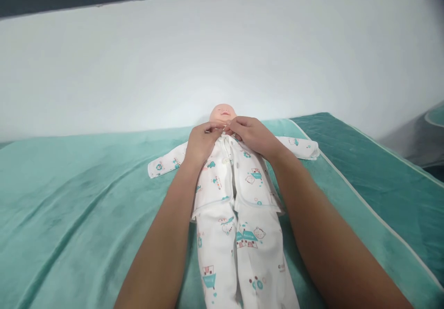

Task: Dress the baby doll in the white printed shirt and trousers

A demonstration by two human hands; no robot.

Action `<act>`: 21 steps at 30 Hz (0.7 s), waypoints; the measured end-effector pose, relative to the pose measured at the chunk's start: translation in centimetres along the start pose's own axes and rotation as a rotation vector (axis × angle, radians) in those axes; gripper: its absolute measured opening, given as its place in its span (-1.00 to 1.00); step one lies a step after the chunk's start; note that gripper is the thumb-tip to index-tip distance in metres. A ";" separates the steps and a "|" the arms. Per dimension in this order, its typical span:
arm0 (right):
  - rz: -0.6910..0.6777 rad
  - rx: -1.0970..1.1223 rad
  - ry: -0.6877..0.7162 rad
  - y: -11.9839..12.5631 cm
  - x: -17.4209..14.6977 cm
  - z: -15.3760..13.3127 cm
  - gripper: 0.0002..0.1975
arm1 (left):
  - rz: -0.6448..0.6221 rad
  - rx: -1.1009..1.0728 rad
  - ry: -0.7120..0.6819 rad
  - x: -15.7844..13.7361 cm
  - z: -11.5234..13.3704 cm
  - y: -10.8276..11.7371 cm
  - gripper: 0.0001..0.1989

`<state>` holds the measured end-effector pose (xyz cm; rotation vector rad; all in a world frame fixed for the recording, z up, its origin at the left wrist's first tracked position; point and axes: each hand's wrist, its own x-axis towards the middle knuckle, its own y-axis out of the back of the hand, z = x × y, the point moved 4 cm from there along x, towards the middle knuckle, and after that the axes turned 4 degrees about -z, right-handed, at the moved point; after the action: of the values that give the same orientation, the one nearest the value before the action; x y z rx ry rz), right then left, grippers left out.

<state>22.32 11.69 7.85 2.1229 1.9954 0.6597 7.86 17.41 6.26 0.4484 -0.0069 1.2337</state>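
A baby doll (222,112) lies on its back on a teal blanket (86,207), head toward the white wall. It wears a white patterned shirt (249,175) and matching trousers (239,253). My left hand (200,143) and my right hand (252,135) meet at the doll's neck, each pinching one edge of the shirt's collar just below the chin. The shirt front hangs partly apart lower down. The sleeves spread out to both sides.
A white wall (222,59) rises right behind the doll's head. A darker teal cloth (381,179) with a white trim covers the surface to the right. The blanket stretches wide to the left.
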 end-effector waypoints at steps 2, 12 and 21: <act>0.041 -0.001 0.028 0.0 0.1 0.2 -0.70 | -0.005 -0.001 -0.009 -0.1 0.1 0.0 -0.81; 0.331 0.085 -0.002 -0.5 0.3 1.6 -0.56 | -0.002 0.103 -0.060 -0.2 0.1 0.2 -0.70; 0.401 -0.046 -0.019 -0.4 0.1 1.3 -0.62 | 0.005 0.175 -0.080 -0.3 0.3 0.2 -0.66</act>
<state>22.54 12.03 6.53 2.5127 1.5362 0.7275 7.70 17.10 6.54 0.6501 0.0323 1.2254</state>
